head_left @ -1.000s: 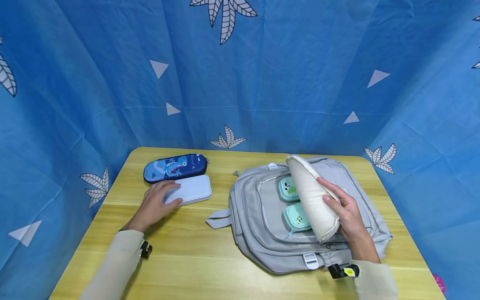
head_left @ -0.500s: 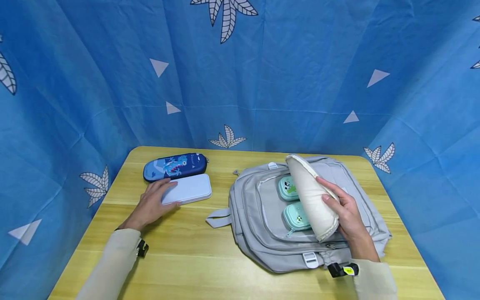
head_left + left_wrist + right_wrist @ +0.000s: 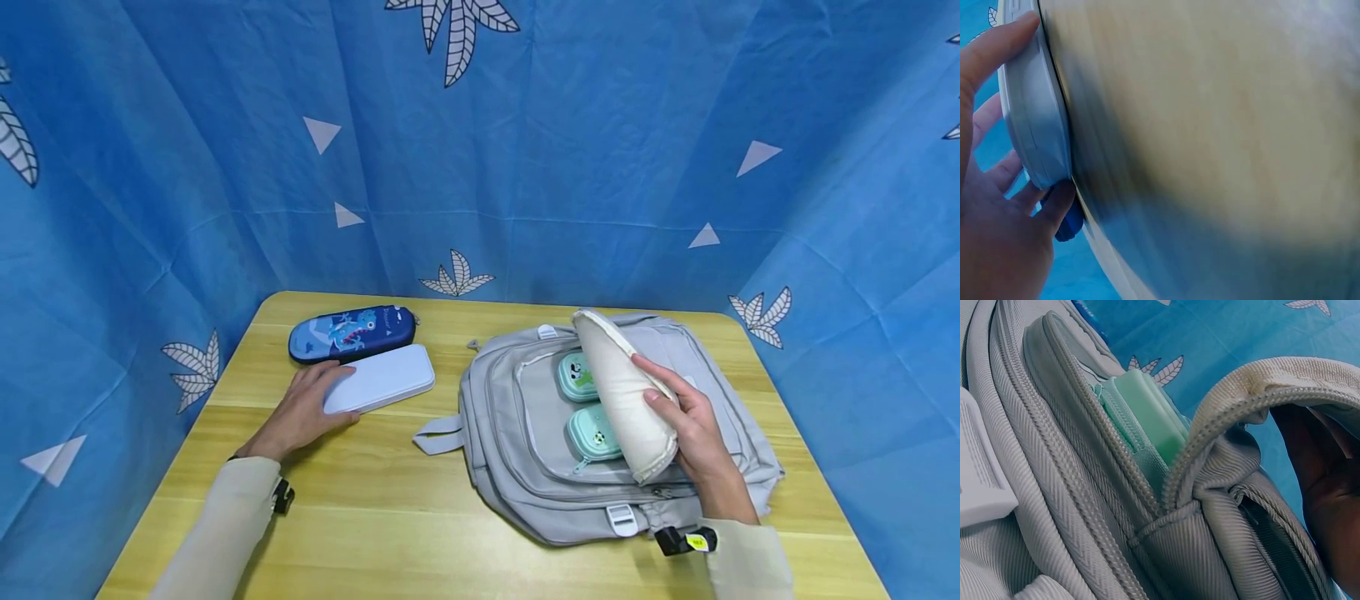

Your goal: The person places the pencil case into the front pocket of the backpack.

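Note:
My left hand [image 3: 300,410] grips a pale blue pencil case [image 3: 390,377] by its left end, thumb on the near side and fingers on the far side. In the left wrist view the fingers curl round the end of the pencil case [image 3: 1035,106]. A grey backpack [image 3: 502,467] lies on its back at the right. Pinched in my right hand [image 3: 701,433], its front pocket flap [image 3: 630,400] is folded back, cream lining outward. Two mint green zip cases, one with a panda [image 3: 576,377] and one with a ball [image 3: 592,432], sit in the pocket, partly hidden by the flap.
A dark blue dinosaur pencil case [image 3: 352,333] lies just behind the pale one. Everything stands on a wooden table [image 3: 375,533]. A blue patterned curtain [image 3: 480,150] encloses the back and sides. The backpack's loop [image 3: 438,435] points left.
The pale pencil case has shifted slightly right and up in the head view, showing more of its near side. My left hand slid a little left along it earlier. The right hand stays still.

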`<action>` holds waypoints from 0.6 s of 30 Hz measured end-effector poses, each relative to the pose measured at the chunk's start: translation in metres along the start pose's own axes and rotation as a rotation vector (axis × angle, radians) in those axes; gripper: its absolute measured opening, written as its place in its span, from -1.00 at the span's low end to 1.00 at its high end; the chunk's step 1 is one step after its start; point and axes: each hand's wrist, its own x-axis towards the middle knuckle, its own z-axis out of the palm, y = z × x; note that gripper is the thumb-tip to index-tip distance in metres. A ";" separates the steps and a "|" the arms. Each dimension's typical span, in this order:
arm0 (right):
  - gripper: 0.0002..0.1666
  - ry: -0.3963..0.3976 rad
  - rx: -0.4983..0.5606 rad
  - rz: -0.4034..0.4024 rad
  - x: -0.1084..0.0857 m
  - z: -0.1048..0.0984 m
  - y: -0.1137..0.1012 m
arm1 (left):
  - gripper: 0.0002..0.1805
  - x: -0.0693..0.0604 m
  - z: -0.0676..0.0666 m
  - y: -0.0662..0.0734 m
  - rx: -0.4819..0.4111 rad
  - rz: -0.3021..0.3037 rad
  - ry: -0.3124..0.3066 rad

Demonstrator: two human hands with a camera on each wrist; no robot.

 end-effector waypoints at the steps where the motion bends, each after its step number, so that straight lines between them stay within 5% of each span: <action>1: -0.45 0.000 0.000 0.001 0.000 0.000 0.000 | -0.08 0.000 0.000 0.000 -0.004 -0.007 -0.006; 18: -0.45 0.001 0.016 -0.002 -0.001 0.001 0.002 | -0.02 -0.002 0.004 0.001 -0.074 -0.069 -0.002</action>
